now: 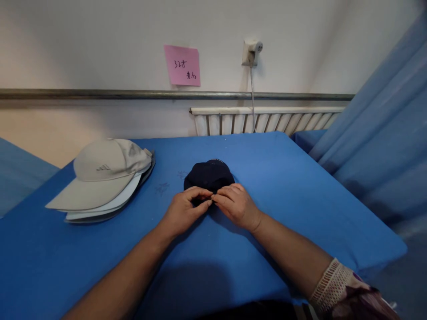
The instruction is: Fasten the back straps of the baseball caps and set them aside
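A dark navy or black cap [208, 175] rests near the middle of the blue-covered table [267, 164]. At its near edge, my left hand [187, 209] pinches with thumb and index finger. My right hand [236, 205] meets it there, its fingers closed on the same edge from the right. The fingertips of both hands almost touch, and they hide the part of the cap between them. To the left lies a stack of caps, with a beige cap [103, 166] on top and white and dark brims showing underneath.
Behind the table are a white radiator [267, 120], a metal rail [133, 94] and a wall socket [250, 53] with a plugged-in cord. A pink note [182, 66] is stuck on the wall. Blue curtains [383, 120] hang at the right.
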